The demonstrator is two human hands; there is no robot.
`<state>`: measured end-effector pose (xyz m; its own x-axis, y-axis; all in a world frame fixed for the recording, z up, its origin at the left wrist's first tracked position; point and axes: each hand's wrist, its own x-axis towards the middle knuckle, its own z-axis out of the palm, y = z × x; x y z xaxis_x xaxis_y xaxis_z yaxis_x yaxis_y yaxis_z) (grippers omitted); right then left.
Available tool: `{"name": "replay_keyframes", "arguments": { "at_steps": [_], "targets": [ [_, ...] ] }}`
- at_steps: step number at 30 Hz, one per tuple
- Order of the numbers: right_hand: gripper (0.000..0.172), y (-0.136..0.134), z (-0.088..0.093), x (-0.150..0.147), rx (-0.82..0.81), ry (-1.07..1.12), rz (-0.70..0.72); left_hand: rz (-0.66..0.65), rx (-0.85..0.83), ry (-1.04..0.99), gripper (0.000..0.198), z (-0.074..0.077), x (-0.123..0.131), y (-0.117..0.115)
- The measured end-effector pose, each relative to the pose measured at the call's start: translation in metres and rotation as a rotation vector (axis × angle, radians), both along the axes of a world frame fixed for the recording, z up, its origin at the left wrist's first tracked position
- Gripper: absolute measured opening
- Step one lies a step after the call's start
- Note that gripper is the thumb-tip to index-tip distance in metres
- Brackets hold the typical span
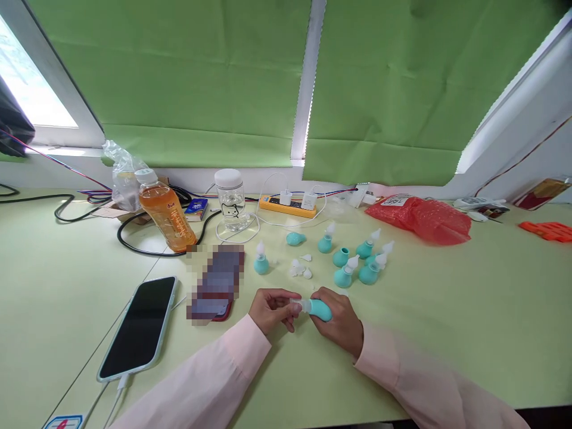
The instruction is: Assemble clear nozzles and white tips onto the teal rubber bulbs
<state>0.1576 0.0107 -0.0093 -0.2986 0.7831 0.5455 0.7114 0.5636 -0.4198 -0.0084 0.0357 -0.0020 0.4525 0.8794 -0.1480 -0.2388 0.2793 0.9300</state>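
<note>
Near the front edge of the counter (447, 310), right of a dark phone (140, 326), the left hand (271, 310) pinches a clear tip (300, 305) between curled fingers. The tip meets a teal bulb (322, 309), which the right hand (339, 325) clasps firmly. Spare bulbs (369, 273) stand behind, mid-counter.

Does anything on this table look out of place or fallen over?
One teal bulb lies on its side with no white tip, unlike the upright bulbs; another bulb stands open-topped. Loose white tips lie scattered nearby. Nothing looks spilled.
</note>
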Motion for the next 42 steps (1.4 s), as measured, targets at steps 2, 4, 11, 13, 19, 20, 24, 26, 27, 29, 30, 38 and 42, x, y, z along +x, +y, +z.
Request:
{"name": "replay_keyframes", "arguments": {
  "at_steps": [2, 4, 11, 13, 19, 20, 24, 26, 27, 29, 30, 38, 42],
  "targets": [
    [0.007, 0.001, 0.001, -0.001, -0.060, 0.033, -0.009, 0.024, 0.052, 0.031, 0.037, 0.000, 0.001, -0.002],
    [0.006, 0.001, 0.002, -0.001, -0.161, 0.059, 0.005, 0.020, 0.121, 0.076, 0.036, 0.000, 0.000, -0.003],
    [0.007, 0.002, 0.007, 0.002, -0.453, 0.112, 0.128, -0.088, 0.272, 0.171, 0.030, 0.003, -0.003, -0.004],
    [0.007, 0.003, 0.007, 0.002, -0.531, 0.155, 0.142, -0.105, 0.281, 0.173, 0.030, 0.005, -0.003, -0.005],
    [0.014, 0.006, 0.009, 0.002, -0.801, 0.291, 0.244, -0.130, 0.330, 0.210, 0.026, 0.009, -0.001, -0.010],
    [0.014, 0.006, 0.009, 0.002, -0.852, 0.307, 0.267, -0.140, 0.339, 0.232, 0.026, 0.010, -0.002, -0.010],
    [0.013, 0.004, 0.013, 0.000, -1.011, 0.393, 0.275, -0.165, 0.336, 0.271, 0.028, 0.014, -0.002, -0.009],
    [0.012, 0.002, 0.017, -0.004, -1.084, 0.493, 0.256, -0.128, 0.303, 0.208, 0.032, 0.013, 0.000, -0.009],
    [0.014, 0.000, 0.018, -0.007, -1.101, 0.556, 0.254, -0.106, 0.278, 0.160, 0.034, 0.013, 0.001, -0.009],
    [0.023, -0.004, 0.021, -0.012, -1.089, 0.665, 0.287, -0.082, 0.229, 0.069, 0.035, 0.010, 0.003, -0.008],
    [0.028, -0.006, 0.023, -0.014, -1.068, 0.692, 0.318, -0.080, 0.215, 0.034, 0.032, 0.008, 0.004, -0.007],
    [0.031, 0.003, 0.035, 0.023, -0.284, 0.182, 0.136, 0.064, 0.003, -0.142, 0.020, -0.001, -0.003, 0.010],
    [0.021, 0.017, 0.031, 0.036, -0.235, -0.068, 0.066, -0.005, -0.126, -0.178, 0.023, -0.001, 0.001, 0.013]
  ]
}}
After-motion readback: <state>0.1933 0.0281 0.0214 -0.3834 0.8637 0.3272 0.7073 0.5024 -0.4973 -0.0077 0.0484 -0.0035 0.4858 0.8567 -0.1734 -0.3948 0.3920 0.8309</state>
